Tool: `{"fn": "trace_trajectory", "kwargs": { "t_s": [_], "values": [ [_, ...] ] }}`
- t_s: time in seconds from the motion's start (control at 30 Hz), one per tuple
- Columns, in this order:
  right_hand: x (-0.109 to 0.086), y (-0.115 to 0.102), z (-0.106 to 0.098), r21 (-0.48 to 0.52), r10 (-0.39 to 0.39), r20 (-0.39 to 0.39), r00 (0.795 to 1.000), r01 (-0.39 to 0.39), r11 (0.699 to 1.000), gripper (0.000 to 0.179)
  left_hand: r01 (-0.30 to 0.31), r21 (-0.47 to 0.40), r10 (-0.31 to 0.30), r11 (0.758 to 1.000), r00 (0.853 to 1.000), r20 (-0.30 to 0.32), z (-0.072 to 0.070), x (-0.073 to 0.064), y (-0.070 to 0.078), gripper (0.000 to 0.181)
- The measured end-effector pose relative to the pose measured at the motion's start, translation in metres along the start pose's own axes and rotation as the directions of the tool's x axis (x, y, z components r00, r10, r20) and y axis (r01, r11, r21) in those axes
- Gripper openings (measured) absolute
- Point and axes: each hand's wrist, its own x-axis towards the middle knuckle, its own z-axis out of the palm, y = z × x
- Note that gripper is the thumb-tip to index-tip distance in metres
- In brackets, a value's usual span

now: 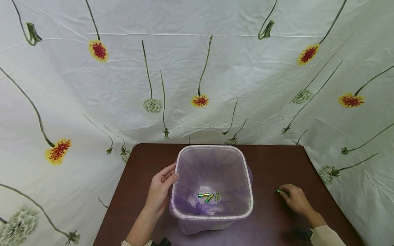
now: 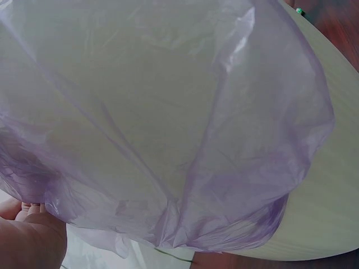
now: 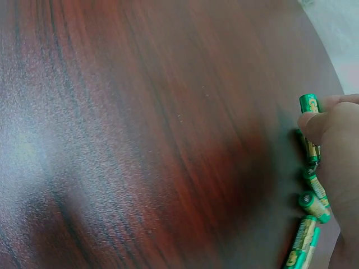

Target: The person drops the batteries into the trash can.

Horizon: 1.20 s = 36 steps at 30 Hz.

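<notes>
A white bin (image 1: 212,217) lined with a thin purple bag (image 1: 184,201) stands on the table. Three green-and-gold batteries (image 1: 209,197) lie at its bottom. My left hand (image 1: 160,186) grips the bin's left rim, thumb on top and fingers on the outer side; the bag covers part of the fingers in the left wrist view. To the right of the bin, my right hand (image 1: 294,198) pinches one battery (image 3: 309,104) between thumb and fingers, low over the table. Several more batteries (image 3: 305,238) lie on the table beside and under that hand, partly hidden by it.
The dark brown wooden table (image 1: 271,160) has rounded corners. A white cloth (image 1: 184,75) printed with flowers hangs behind it and along both sides. A black object (image 1: 164,242) shows at the left wrist.
</notes>
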Motion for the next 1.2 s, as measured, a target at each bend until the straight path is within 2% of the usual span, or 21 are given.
{"fn": "trace_trajectory", "kwargs": {
  "t_s": [0.13,0.33,0.57,1.07,1.2],
  "values": [
    [0.002,-0.004,-0.005,-0.006,-0.031,-0.028,0.999,0.031,0.999,0.016,0.001,-0.004,-0.001,1.000,1.000,0.002,0.000,0.000,0.000,0.046],
    [0.007,-0.009,-0.014,0.010,-0.032,-0.050,0.998,0.032,0.999,0.019,0.009,-0.016,-0.009,1.000,1.000,0.001,0.001,0.001,-0.001,0.046],
    [0.013,-0.014,-0.025,0.040,-0.030,-0.044,0.999,0.032,0.999,0.019,-0.004,-0.005,0.004,1.000,1.000,-0.002,0.000,0.001,-0.001,0.046],
    [0.023,-0.026,-0.039,0.095,-0.041,-0.009,0.999,0.042,0.995,0.019,0.012,-0.011,-0.012,1.000,1.000,-0.005,0.001,0.002,-0.001,0.046],
    [0.026,-0.030,-0.045,0.084,-0.078,-0.024,0.997,0.080,0.993,0.018,0.016,-0.014,-0.016,1.000,1.000,-0.006,0.001,0.001,0.000,0.046]
  ]
}}
